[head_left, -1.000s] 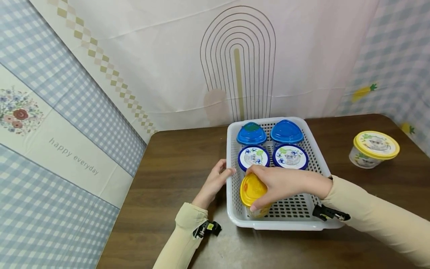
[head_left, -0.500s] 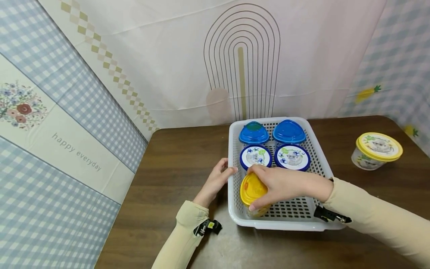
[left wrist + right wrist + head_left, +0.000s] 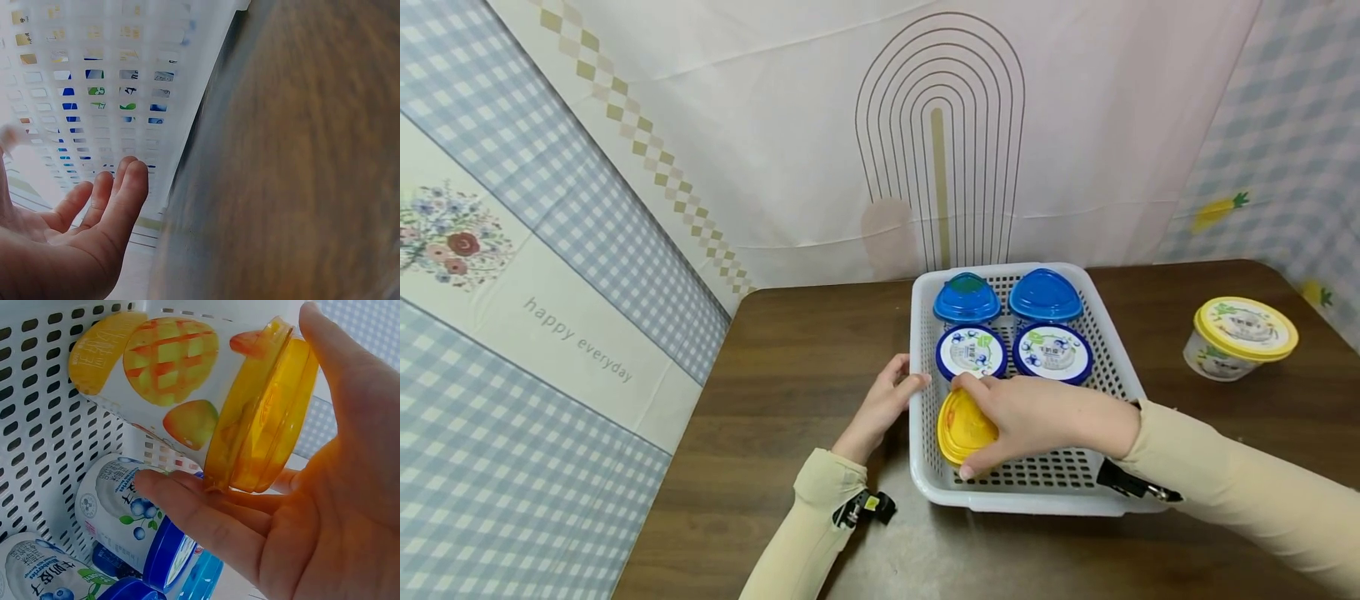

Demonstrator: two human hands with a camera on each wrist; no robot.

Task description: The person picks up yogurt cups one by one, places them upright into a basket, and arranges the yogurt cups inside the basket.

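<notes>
In the head view, my right hand holds a yellow-lidded mango cup by its lid, inside the near left part of the white plastic basket. The right wrist view shows mango pictures on the cup's side, with the thumb at one edge of the lid and fingers at the other. My left hand touches the basket's left side. Its thumb lies at the rim, and in the left wrist view its fingers rest loosely extended along the perforated wall.
Two blueberry cups with round lids and two tubs with blue triangular lids fill the basket's far part. Another yellow-rimmed tub stands on the brown table at right. A curtain hangs behind.
The mango cup has tipped slightly in my right hand, so less of its side shows below the lid. My left hand stays at the basket's side.
</notes>
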